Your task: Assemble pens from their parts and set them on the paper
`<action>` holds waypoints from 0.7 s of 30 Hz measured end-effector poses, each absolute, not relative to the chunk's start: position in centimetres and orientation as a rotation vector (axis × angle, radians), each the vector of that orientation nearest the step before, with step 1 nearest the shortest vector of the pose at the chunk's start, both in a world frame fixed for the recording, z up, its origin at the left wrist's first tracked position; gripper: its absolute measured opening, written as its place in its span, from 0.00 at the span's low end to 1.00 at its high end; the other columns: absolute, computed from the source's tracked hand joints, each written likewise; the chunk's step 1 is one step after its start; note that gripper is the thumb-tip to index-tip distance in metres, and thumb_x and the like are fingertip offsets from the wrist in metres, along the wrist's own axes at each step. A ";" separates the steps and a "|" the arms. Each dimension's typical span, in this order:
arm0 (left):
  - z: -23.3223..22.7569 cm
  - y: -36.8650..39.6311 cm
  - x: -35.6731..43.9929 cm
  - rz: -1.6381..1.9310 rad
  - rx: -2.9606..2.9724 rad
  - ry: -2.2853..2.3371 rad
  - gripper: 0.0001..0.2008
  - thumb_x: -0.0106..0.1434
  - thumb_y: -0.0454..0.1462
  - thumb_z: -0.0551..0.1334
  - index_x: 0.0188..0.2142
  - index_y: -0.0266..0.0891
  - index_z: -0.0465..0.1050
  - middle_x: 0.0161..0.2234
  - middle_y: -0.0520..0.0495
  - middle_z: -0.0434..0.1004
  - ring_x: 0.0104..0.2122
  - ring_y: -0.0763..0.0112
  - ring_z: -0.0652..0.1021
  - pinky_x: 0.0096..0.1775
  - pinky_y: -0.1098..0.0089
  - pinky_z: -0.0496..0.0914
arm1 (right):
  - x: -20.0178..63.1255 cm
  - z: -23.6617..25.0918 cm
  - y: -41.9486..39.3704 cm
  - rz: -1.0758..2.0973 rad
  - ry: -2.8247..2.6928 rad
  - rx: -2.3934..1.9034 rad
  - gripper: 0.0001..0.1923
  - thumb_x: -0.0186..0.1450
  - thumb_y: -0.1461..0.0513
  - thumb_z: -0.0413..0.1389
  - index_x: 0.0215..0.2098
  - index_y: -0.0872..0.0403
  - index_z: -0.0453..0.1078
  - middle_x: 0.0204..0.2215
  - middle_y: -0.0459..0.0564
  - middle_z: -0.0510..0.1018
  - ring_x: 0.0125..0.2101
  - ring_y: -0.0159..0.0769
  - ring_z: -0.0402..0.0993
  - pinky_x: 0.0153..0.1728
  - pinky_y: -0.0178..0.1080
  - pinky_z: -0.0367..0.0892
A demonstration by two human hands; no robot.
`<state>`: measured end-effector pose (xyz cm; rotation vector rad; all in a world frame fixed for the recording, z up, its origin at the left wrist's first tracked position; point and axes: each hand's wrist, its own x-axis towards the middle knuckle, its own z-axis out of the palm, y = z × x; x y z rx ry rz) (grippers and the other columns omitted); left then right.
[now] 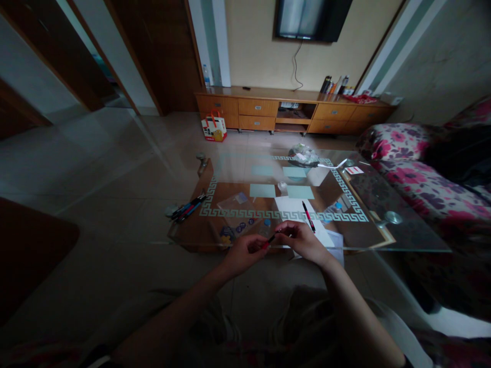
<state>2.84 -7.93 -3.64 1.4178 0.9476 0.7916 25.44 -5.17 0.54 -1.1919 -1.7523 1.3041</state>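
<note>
Just over the near edge of a glass coffee table (230,174), my left hand (247,253) is closed around the red end of a slim red-and-black pen (271,238). My right hand (301,239) pinches the dark end of that same pen; its fingers partly hide the tip. A second red-and-black pen (308,216) lies on the table beyond my right hand, above some white paper (286,207). Off to the left, a bunch of several pens (190,208) rests at the table's left edge.
A plastic bag (303,155) sits at the table's far side, with a small red-and-white card (354,170) to its right. Under the glass are packets and a blue-capped bottle (266,227). A floral sofa (418,189) stands right; a TV cabinet (257,107) lines the far wall.
</note>
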 end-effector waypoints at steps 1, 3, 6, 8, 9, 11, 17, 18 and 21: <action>-3.6 -7.9 2.8 0.794 1.432 0.957 0.15 0.61 0.43 0.67 0.44 0.36 0.77 0.39 0.43 0.81 0.35 0.67 0.79 0.38 0.69 0.72 | 25.5 0.5 -5.2 1.302 -1.757 -1.197 0.13 0.63 0.54 0.60 0.41 0.55 0.74 0.35 0.49 0.79 0.33 0.35 0.73 0.35 0.37 0.67; -3.4 -7.9 2.8 0.800 1.473 0.988 0.15 0.62 0.44 0.66 0.43 0.36 0.77 0.38 0.44 0.81 0.35 0.68 0.79 0.37 0.70 0.71 | 25.5 0.5 -5.1 1.288 -1.771 -1.209 0.13 0.63 0.54 0.60 0.40 0.55 0.75 0.34 0.48 0.79 0.32 0.34 0.73 0.35 0.37 0.66; -3.2 -7.9 2.8 0.800 1.543 1.039 0.15 0.63 0.44 0.64 0.44 0.36 0.78 0.37 0.45 0.82 0.33 0.68 0.78 0.35 0.71 0.70 | 25.5 0.6 -5.1 1.263 -1.789 -1.227 0.13 0.64 0.53 0.60 0.39 0.55 0.74 0.32 0.48 0.79 0.31 0.34 0.72 0.33 0.36 0.65; -3.0 -8.0 2.8 0.810 1.584 1.072 0.15 0.64 0.44 0.64 0.45 0.37 0.78 0.37 0.45 0.82 0.33 0.68 0.78 0.35 0.71 0.70 | 25.5 0.7 -5.2 1.246 -1.808 -1.245 0.13 0.64 0.53 0.59 0.38 0.55 0.74 0.31 0.48 0.78 0.31 0.34 0.71 0.32 0.35 0.64; -2.9 -8.0 2.8 0.818 1.608 1.087 0.15 0.64 0.43 0.63 0.45 0.37 0.79 0.37 0.45 0.82 0.33 0.68 0.78 0.35 0.71 0.70 | 25.5 0.7 -5.2 1.236 -1.817 -1.255 0.14 0.65 0.53 0.59 0.37 0.55 0.74 0.30 0.48 0.78 0.30 0.34 0.71 0.32 0.35 0.64; -2.6 -8.1 2.7 0.848 1.668 1.115 0.13 0.65 0.42 0.63 0.45 0.38 0.79 0.39 0.45 0.82 0.34 0.68 0.79 0.36 0.71 0.71 | 25.4 0.8 -5.3 1.219 -1.836 -1.277 0.14 0.65 0.52 0.58 0.36 0.55 0.73 0.29 0.47 0.77 0.29 0.33 0.70 0.31 0.35 0.63; -2.0 -8.2 2.6 0.921 1.858 1.135 0.11 0.66 0.38 0.62 0.46 0.41 0.79 0.41 0.45 0.82 0.40 0.66 0.79 0.43 0.68 0.71 | 25.0 1.2 -5.6 1.151 -1.886 -1.306 0.17 0.66 0.50 0.56 0.31 0.55 0.71 0.24 0.45 0.73 0.26 0.31 0.65 0.27 0.33 0.59; -1.9 -8.2 2.6 0.918 1.880 1.130 0.11 0.66 0.38 0.62 0.46 0.42 0.79 0.41 0.45 0.81 0.40 0.66 0.79 0.44 0.68 0.71 | 25.0 1.2 -5.6 1.139 -1.901 -1.311 0.18 0.67 0.50 0.55 0.30 0.55 0.71 0.24 0.44 0.72 0.25 0.30 0.65 0.26 0.33 0.58; -2.0 -8.2 2.6 0.917 1.926 1.120 0.11 0.67 0.37 0.61 0.46 0.42 0.79 0.41 0.45 0.81 0.39 0.66 0.79 0.44 0.67 0.71 | 25.0 1.3 -5.7 1.102 -1.947 -1.337 0.20 0.68 0.49 0.53 0.27 0.55 0.70 0.22 0.43 0.69 0.24 0.30 0.62 0.25 0.33 0.56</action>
